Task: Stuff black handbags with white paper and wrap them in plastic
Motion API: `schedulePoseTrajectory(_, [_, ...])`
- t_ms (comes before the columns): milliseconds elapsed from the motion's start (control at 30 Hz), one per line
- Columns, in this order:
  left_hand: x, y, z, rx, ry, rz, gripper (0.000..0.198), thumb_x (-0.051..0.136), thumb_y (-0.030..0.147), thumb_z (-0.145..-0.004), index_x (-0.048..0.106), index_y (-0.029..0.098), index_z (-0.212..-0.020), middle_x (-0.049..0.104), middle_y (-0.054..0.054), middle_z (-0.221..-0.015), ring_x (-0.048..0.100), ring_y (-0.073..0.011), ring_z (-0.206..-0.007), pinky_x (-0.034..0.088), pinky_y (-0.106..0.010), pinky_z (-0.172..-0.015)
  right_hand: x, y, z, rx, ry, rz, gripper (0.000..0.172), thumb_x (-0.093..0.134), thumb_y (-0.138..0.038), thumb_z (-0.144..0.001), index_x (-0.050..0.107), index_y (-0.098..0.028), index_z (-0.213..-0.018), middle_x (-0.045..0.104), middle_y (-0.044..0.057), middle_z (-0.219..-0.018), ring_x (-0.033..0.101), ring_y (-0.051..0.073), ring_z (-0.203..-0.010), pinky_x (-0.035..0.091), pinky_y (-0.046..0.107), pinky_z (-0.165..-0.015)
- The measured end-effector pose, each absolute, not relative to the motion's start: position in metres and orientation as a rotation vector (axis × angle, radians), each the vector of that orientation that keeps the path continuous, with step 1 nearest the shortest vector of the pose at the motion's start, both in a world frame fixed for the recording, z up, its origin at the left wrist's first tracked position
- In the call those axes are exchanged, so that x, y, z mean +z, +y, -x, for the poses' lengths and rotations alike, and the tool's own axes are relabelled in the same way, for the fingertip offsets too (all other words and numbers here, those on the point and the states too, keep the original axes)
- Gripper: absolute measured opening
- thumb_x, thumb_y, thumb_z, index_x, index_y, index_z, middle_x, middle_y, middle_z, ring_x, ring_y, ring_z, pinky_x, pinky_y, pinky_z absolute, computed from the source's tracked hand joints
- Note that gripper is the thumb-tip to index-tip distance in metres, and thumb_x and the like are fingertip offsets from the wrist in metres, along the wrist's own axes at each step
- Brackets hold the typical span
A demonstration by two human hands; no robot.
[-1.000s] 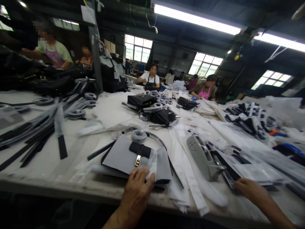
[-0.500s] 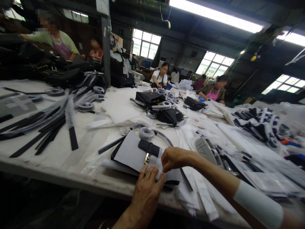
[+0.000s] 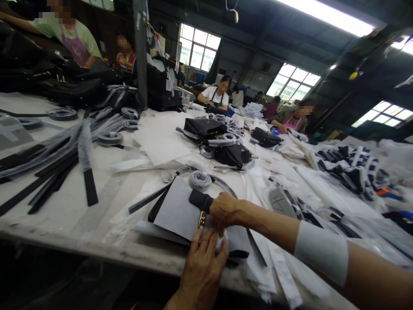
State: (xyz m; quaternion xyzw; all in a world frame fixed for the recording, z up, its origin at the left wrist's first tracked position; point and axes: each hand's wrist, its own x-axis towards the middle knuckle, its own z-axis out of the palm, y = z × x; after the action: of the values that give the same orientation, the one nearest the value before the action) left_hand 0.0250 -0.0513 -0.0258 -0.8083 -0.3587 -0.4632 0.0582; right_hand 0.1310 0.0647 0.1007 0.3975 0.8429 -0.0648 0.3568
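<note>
A black handbag (image 3: pixel 180 209) lies flat near the table's front edge, its front covered by grey paper, with a black flap and a gold clasp (image 3: pixel 202 218) in the middle. My left hand (image 3: pixel 204 262) rests on the bag's near edge, fingers pressed on a thin white wrapping just below the clasp. My right hand (image 3: pixel 224 209) reaches across from the right, fingers curled and pinching at the wrapping beside the flap. A white band circles my right forearm. A coiled wrapped strap (image 3: pixel 200 178) lies just behind the bag.
Black straps (image 3: pixel 51 172) and wrapped coils cover the table's left. More black bags (image 3: pixel 204 127) sit mid-table. White wrapping sheets and a grey moulded piece (image 3: pixel 280 200) lie right. Several people work at the far side. A post (image 3: pixel 141 54) stands behind.
My right hand came over from the right side of the table to the bag and now pinches by the flap. My left hand shifted slightly along the bag's near edge.
</note>
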Motion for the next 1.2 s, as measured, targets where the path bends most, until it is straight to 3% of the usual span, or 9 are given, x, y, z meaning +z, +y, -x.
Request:
schedulePoseTrajectory(233, [-0.031, -0.051, -0.026, -1.385, -1.097, 2.452, 0.031, 0.038, 0.018, -0.097, 0.067, 0.021, -0.11, 0.067, -0.009, -0.106, 0.058, -0.0235, -0.111, 0.03, -0.045, -0.113, 0.103, 0.089, -0.172, -0.097, 2.331, -1.318, 0.035, 0.09, -0.05, -0.06, 0.073, -0.022, -0.07, 0.074, 0.006, -0.075, 0.069, 0.027, -0.083, 0.045, 0.038, -0.088])
schedulePoseTrajectory(400, [-0.03, -0.053, -0.023, -1.347, -1.088, 2.47, 0.031, 0.039, 0.018, -0.098, 0.066, 0.021, -0.112, 0.067, -0.008, -0.108, 0.057, -0.0235, -0.113, 0.03, -0.045, -0.112, 0.114, 0.068, -0.196, 0.047, 2.383, -1.78, 0.042, 0.08, -0.041, -0.079, 0.069, -0.021, -0.113, 0.07, 0.012, -0.113, 0.064, 0.029, -0.104, 0.045, 0.039, -0.089])
schedulePoseTrajectory(633, [-0.023, -0.051, -0.02, -1.3, -1.053, 2.476, 0.029, 0.04, 0.023, -0.1, 0.065, 0.021, -0.112, 0.067, -0.007, -0.107, 0.059, -0.0224, -0.109, 0.032, -0.045, -0.112, 0.058, 0.011, -0.193, -0.235, 2.668, -2.132, 0.033, 0.083, -0.028, -0.075, 0.069, -0.022, -0.105, 0.069, 0.007, -0.108, 0.063, 0.028, -0.105, 0.047, 0.042, -0.091])
schedulePoseTrajectory(733, [-0.026, -0.05, -0.022, -1.271, -1.046, 2.475, 0.025, 0.044, 0.023, -0.099, 0.065, 0.021, -0.112, 0.067, -0.008, -0.105, 0.06, -0.0226, -0.109, 0.034, -0.046, -0.112, 0.058, 0.01, -0.186, -0.175, 2.771, -2.245, 0.026, 0.076, -0.025, -0.08, 0.069, -0.021, -0.105, 0.068, 0.009, -0.112, 0.061, 0.03, -0.109, 0.045, 0.047, -0.095])
schedulePoseTrajectory(833, [-0.029, -0.051, -0.023, -1.17, -1.071, 2.533, 0.024, 0.049, 0.024, -0.096, 0.064, 0.021, -0.114, 0.067, -0.01, -0.108, 0.059, -0.0241, -0.111, 0.036, -0.049, -0.112, 0.057, 0.012, -0.166, -0.497, 3.023, -2.177, 0.025, 0.065, -0.031, -0.089, 0.069, -0.022, -0.111, 0.067, 0.009, -0.118, 0.06, 0.027, -0.114, 0.045, 0.044, -0.102])
schedulePoseTrajectory(933, [-0.019, -0.053, -0.007, -1.076, -0.964, 2.667, 0.025, 0.05, 0.026, -0.096, 0.063, 0.021, -0.117, 0.067, -0.009, -0.112, 0.059, -0.0223, -0.113, 0.038, -0.046, -0.113, 0.039, 0.008, -0.147, -0.807, 3.054, -2.079, 0.032, 0.057, -0.038, -0.093, 0.069, -0.022, -0.118, 0.06, 0.01, -0.134, 0.052, 0.029, -0.129, 0.039, 0.049, -0.111])
schedulePoseTrajectory(1067, [0.017, -0.043, 0.056, -1.119, -0.674, 2.761, 0.028, 0.047, 0.013, -0.096, 0.062, 0.02, -0.118, 0.068, -0.005, -0.117, 0.055, -0.0157, -0.122, 0.03, -0.039, -0.119, 0.016, 0.003, -0.139, -0.74, 3.04, -2.027, 0.037, 0.051, -0.041, -0.096, 0.068, -0.022, -0.123, 0.05, 0.011, -0.147, 0.039, 0.031, -0.14, 0.03, 0.056, -0.117])
schedulePoseTrajectory(1133, [0.034, -0.028, 0.096, -1.044, -0.862, 2.699, 0.043, 0.062, 0.016, -0.09, 0.055, 0.023, -0.132, 0.059, -0.009, -0.136, 0.043, -0.0266, -0.138, 0.026, -0.055, -0.119, 0.015, 0.002, -0.139, -0.664, 3.054, -1.985, 0.038, 0.051, -0.041, -0.096, 0.067, -0.021, -0.124, 0.05, 0.013, -0.146, 0.04, 0.032, -0.139, 0.031, 0.057, -0.116])
schedulePoseTrajectory(1200, [0.042, -0.01, 0.127, -0.894, -1.078, 2.704, 0.069, 0.077, 0.017, -0.076, 0.05, 0.025, -0.139, 0.047, -0.013, -0.147, 0.038, -0.0366, -0.14, 0.036, -0.063, -0.111, 0.02, 0.002, -0.14, -0.621, 3.051, -1.955, 0.039, 0.05, -0.041, -0.096, 0.067, -0.02, -0.125, 0.05, 0.014, -0.146, 0.041, 0.033, -0.139, 0.032, 0.057, -0.115])
